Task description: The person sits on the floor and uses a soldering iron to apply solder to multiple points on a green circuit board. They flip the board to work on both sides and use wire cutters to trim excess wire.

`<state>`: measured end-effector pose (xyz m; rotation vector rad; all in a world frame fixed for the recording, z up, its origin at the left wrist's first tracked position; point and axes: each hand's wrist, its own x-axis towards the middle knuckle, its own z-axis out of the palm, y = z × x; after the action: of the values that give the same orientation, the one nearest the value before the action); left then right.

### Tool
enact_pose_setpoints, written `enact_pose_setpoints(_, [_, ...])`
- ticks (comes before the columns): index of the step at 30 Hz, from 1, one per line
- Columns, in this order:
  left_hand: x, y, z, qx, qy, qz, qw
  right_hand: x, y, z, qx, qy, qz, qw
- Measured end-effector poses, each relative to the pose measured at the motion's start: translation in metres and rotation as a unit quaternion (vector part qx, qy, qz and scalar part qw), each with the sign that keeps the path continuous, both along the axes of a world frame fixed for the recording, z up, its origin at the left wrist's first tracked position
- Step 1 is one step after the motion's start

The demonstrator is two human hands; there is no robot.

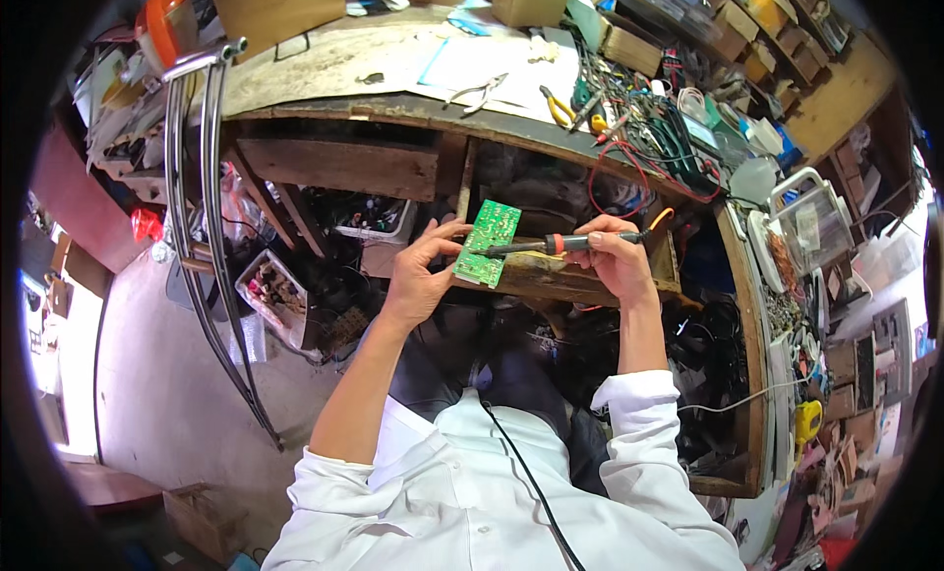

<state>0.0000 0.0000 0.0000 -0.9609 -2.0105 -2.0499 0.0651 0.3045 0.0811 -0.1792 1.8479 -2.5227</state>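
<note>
My left hand [421, 276] holds a green circuit board [493, 222] by its left side, tilted above the open space under the bench edge. My right hand [610, 261] grips a black soldering iron [554, 243] with a red band; its thin tip end lies over the board near my left fingers, and whether it touches cannot be told. A yellow-orange cord rises from the iron's back end. Beyond the board, long-nose pliers [477, 96] and yellow-handled pliers [556, 106] lie on the worktop [324, 69].
Many tools, red leads [629, 168] and parts crowd the worktop's right. Bent chrome tubes [202, 276] lean at the left beside a white bin [275, 300] of scraps. A cluttered side shelf [782, 305] with a clear plastic container [801, 227] stands at my right. Cartons [275, 10] sit at the back.
</note>
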Motion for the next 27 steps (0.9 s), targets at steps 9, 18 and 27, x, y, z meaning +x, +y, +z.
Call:
enact_pose_setpoints(9, [-0.005, 0.002, 0.008, 0.001, 0.010, -0.035, 0.999, -0.002, -0.005, -0.001, 0.000, 0.015, -0.005, 1.000])
enact_pose_setpoints(18, [-0.006, -0.001, 0.007, -0.020, 0.013, -0.038, 0.999, -0.005, -0.005, -0.006, -0.008, 0.005, -0.034, 0.999])
enact_pose_setpoints(27, [-0.004, 0.001, 0.005, -0.010, 0.006, -0.031, 0.999, -0.004, -0.004, -0.005, -0.013, -0.003, -0.034, 0.999])
